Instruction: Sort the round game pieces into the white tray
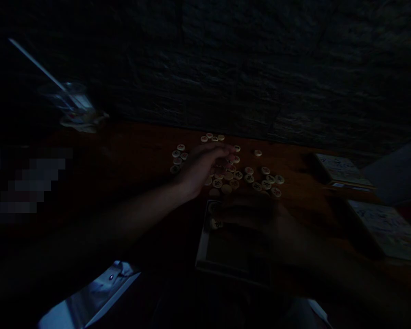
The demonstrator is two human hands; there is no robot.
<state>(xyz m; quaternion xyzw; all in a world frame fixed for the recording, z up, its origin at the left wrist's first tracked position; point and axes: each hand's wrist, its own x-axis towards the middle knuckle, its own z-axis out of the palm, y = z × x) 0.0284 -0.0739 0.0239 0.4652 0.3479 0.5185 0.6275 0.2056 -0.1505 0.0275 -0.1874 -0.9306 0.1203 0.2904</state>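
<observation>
Beyond the dark, pale-edged rectangular tray point(202, 249), I see the left hand point(203, 163) curled, grip unclear, over round cream discs point(217, 183) its brushing could scatter; above the tray, darkness hides the right hand's point(253, 211) grip.

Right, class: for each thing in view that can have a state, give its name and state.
Left hand, over the pieces, fingers curled, grip unclear
Right hand, over the tray, fingertips by a piece, grip unclear
Pieces, mostly loose on the table, many character side up
Tray, open, pieces at its far left corner
Cup, upright
Straw, leaning left in the cup
Printed boxes, lying flat
</observation>
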